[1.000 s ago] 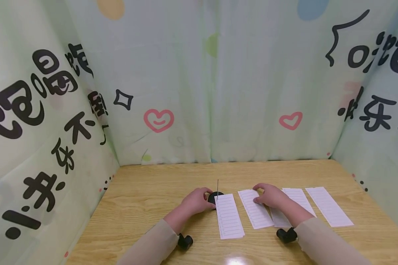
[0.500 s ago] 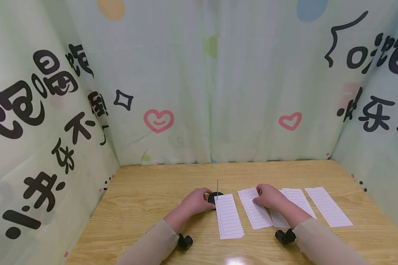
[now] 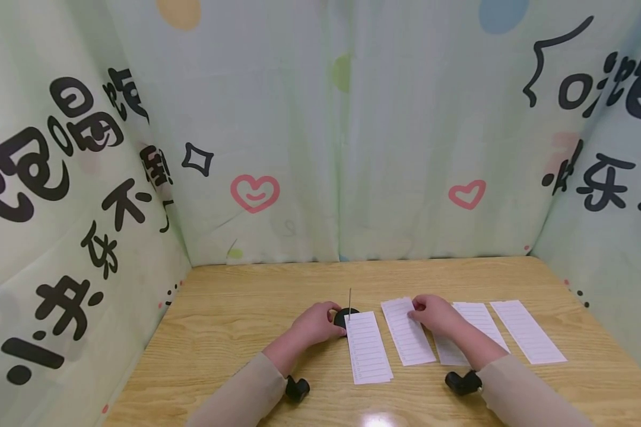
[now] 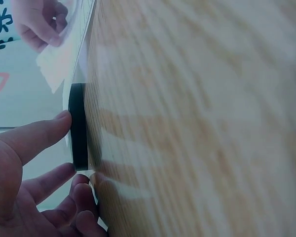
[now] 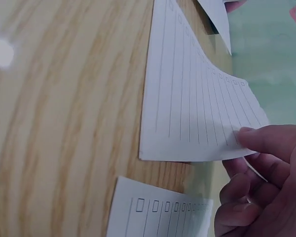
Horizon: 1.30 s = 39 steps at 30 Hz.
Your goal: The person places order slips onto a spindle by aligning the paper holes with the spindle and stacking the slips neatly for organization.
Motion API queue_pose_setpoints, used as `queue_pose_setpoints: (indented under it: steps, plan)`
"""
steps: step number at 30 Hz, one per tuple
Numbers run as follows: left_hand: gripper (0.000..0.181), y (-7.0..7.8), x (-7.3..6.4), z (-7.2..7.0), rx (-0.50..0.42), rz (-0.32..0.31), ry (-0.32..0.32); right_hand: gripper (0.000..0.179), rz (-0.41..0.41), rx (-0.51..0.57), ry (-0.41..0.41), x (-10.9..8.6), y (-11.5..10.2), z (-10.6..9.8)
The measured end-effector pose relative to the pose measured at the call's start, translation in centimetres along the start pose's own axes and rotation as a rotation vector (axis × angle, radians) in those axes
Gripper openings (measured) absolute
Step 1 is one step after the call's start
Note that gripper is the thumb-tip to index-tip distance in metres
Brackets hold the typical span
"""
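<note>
My left hand grips the round black base of a bill spike, thumb on its upper face and a finger at its rim. The thin metal rod stands upright, and a lined checklist sheet is threaded on it, covering part of the base. To the right, my right hand pinches the far right edge of another checklist sheet between thumb and fingers. That far end curves up off the table while the near end stays low in the right wrist view.
Right of the held sheet lie another checklist sheet, partly behind the right forearm, one beside it, and a sheet farthest right. The wooden table ends at a printed curtain.
My right hand has lifted the far end of its sheet a little and shifted it slightly away and left. The left hand stays on the spike's base.
</note>
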<state>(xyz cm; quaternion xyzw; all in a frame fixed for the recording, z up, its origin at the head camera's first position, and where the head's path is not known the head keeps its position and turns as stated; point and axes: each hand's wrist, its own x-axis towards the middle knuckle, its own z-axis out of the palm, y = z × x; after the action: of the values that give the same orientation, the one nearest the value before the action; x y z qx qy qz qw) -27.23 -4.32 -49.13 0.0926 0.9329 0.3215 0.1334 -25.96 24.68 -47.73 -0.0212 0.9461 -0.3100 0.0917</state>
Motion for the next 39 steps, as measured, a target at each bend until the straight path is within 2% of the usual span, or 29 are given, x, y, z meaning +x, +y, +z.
queue_pose_setpoints:
  steps: [6,14,18,39]
  plan:
    - [0.056,0.1,-0.1,-0.1,-0.002,0.002,-0.003,0.028,-0.044,0.018,0.041,-0.6,0.0,-0.5]
    - [0.056,0.1,-0.1,0.0,0.005,0.012,0.006,0.027,-0.068,0.155,0.069,-1.4,-0.5,-1.0]
    - [0.056,0.1,-0.2,0.0,0.002,0.022,0.006,0.026,-0.079,0.177,0.074,-1.5,-0.7,-1.0]
    - [0.055,0.2,-0.5,-0.2,-0.006,0.023,0.003,0.028,-0.054,0.25,0.071,-2.1,-2.2,-1.6]
